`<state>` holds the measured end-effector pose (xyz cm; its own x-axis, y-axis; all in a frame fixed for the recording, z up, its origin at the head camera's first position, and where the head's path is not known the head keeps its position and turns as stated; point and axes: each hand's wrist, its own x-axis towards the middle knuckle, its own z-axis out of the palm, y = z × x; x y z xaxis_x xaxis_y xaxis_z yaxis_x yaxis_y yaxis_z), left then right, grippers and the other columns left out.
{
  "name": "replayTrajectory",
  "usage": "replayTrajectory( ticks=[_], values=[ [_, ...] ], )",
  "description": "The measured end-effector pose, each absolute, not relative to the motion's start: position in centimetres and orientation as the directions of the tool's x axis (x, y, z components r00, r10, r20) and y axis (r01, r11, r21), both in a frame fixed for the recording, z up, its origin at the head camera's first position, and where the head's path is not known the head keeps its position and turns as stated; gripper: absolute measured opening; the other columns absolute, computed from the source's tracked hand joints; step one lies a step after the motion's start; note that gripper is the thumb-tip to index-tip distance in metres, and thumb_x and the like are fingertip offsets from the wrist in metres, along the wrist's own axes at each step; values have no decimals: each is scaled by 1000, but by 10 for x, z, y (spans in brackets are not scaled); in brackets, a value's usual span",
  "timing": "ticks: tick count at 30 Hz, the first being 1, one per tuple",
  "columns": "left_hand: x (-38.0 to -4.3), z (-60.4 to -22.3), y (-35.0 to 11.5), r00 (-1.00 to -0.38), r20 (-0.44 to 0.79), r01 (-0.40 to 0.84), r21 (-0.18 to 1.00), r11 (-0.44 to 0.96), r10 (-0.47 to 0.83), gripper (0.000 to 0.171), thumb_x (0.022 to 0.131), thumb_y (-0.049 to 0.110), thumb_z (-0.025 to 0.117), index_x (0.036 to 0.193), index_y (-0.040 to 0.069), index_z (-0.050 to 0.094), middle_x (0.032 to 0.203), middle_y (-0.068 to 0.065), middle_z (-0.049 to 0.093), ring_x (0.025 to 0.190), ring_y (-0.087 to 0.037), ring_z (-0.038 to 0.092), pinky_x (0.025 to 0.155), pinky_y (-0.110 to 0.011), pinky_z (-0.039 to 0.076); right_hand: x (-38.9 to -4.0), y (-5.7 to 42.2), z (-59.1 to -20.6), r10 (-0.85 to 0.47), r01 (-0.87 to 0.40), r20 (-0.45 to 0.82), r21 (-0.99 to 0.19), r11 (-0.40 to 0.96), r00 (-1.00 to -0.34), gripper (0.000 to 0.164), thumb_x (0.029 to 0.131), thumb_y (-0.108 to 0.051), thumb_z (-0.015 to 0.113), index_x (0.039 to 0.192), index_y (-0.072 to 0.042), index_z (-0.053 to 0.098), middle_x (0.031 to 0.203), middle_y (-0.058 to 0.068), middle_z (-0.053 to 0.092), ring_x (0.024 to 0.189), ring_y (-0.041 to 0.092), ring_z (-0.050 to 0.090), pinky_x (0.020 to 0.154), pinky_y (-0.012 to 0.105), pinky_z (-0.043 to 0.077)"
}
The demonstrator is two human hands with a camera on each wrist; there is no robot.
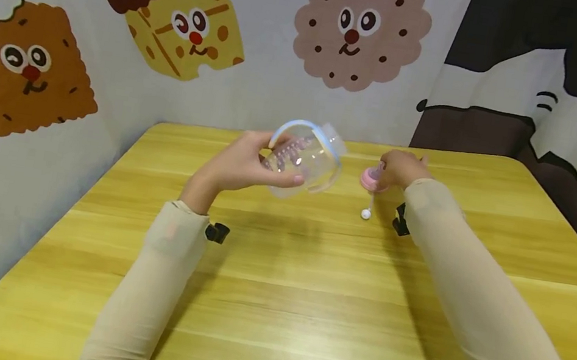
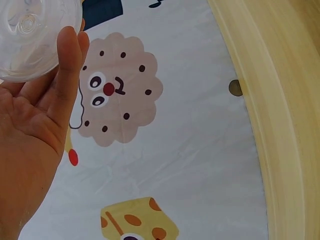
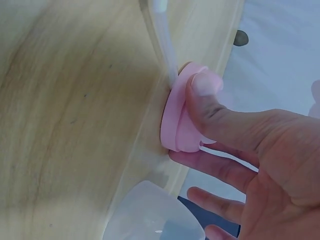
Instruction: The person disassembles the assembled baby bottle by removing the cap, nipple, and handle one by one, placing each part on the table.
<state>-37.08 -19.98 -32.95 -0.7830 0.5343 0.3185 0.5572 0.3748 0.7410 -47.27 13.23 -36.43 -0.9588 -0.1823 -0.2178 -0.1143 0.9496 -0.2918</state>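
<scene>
A clear baby bottle (image 1: 309,161) with a pale blue handle ring is tilted above the table, its neck up and to the right. My left hand (image 1: 235,163) grips it around the body; the left wrist view shows its round base (image 2: 30,42). Farther right, my right hand (image 1: 405,169) pinches a pink bottle collar (image 3: 180,112) between thumb and fingers. From the collar's underside runs a translucent straw (image 3: 164,37), ending in a white weight (image 1: 365,214). Whether the collar touches the table cannot be told.
A translucent domed cover (image 3: 152,215) stands near the right hand in the right wrist view. The yellow wood-grain table (image 1: 271,300) ends at its far edge, just beyond both hands. Behind it hangs a white cloth (image 1: 256,95) with cartoon prints.
</scene>
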Motion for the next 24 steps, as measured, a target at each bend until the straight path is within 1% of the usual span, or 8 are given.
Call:
replayTrajectory(
  ticks=[2,5,9,12,16,20,22,24],
  values=[
    [-371,-330,-199,-779,317,559,742,370,541,50,84,31,89,126,13,70,105,-5,74,83,-25,71,71,-38,63,-471,134,-365,-180,-111,-214,-298,948,-960,54,90,-13,82,137,2,61,145,27,59,130,46,52,122,72,3],
    [-371,-329,-200,-774,323,563,743,361,544,49,83,29,90,125,12,70,105,-5,74,83,-25,72,71,-38,63,-470,134,-366,-181,-112,-213,-303,946,-960,55,89,-15,83,137,2,62,142,26,61,124,43,53,119,70,8],
    [-371,-328,-201,-765,343,578,740,345,546,49,84,29,90,125,12,70,105,-6,74,82,-24,72,71,-39,64,-471,132,-367,-173,-108,-215,-283,953,-961,61,89,-15,83,143,2,58,145,26,59,129,46,52,120,72,5],
    [-370,-317,-201,-754,361,597,724,344,548,50,84,32,89,126,13,70,105,-5,74,82,-23,71,71,-39,63,-470,132,-357,-170,-117,-192,-259,959,-967,62,89,-16,82,144,2,57,144,25,60,127,46,53,118,70,9],
    [-366,-309,-202,-762,356,595,715,368,541,51,84,37,89,126,14,70,105,-3,74,82,-22,70,73,-39,62,-468,131,-351,-174,-135,-163,-226,965,-971,66,87,-18,84,144,1,57,141,25,62,123,43,55,114,67,15],
    [-363,-311,-204,-764,354,595,709,379,539,50,85,40,88,123,12,70,102,-3,74,80,-23,70,72,-40,61,-463,127,-355,-180,-150,-160,-185,971,-971,59,86,-17,84,137,2,62,139,24,65,130,46,55,121,72,7],
    [-360,-315,-206,-766,351,592,711,378,539,49,85,40,88,121,12,70,100,-3,74,79,-24,71,71,-41,62,-460,124,-364,-177,-153,-160,-154,976,-971,48,86,-16,85,127,1,67,131,22,69,126,45,58,121,73,6],
    [-357,-321,-207,-766,349,590,716,373,540,49,85,40,87,122,12,70,100,-3,75,79,-24,71,71,-42,62,-458,122,-374,-167,-147,-173,-125,981,-971,46,86,-18,87,124,0,69,129,21,71,126,44,59,122,72,5]
  ],
)
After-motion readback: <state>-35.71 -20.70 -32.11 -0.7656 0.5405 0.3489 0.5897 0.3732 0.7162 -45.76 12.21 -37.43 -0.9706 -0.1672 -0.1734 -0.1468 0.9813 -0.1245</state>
